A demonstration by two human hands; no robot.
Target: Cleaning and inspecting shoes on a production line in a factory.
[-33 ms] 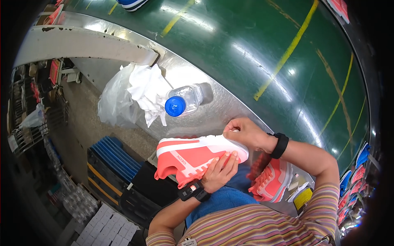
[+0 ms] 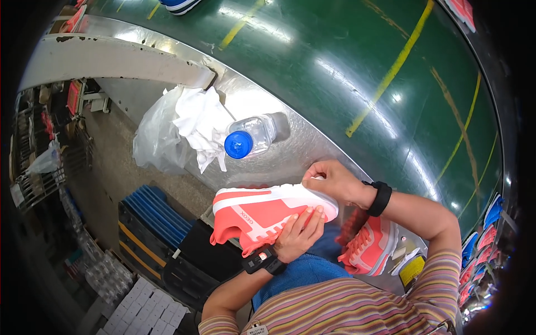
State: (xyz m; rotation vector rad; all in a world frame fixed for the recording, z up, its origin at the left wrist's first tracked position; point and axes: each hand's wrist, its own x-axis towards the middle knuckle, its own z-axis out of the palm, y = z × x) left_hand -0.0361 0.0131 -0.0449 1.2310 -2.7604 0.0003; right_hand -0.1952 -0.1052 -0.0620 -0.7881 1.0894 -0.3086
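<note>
Coral shoe (image 2: 245, 209), unmoved, I note: between left fingers (image 2: 315, 219), grasping it, and right fingers (image 2: 320, 168), curled at its sole (image 2: 287, 191), hold unclear.

Beyond the held shoe (image 2: 254, 209), a bottle (image 2: 258, 135) sits on the ledge (image 2: 282, 164), right of the cloths (image 2: 202, 123).

Bright white light, long glare streaks on the belt (image 2: 357, 61) toward two o'clock, blown-out patch on the counter (image 2: 262, 170) near twelve, dimmer floor (image 2: 114, 156) at nine, crisp shoe (image 2: 257, 211) toward six, softened edges, fisheye bending, black vignette
</note>
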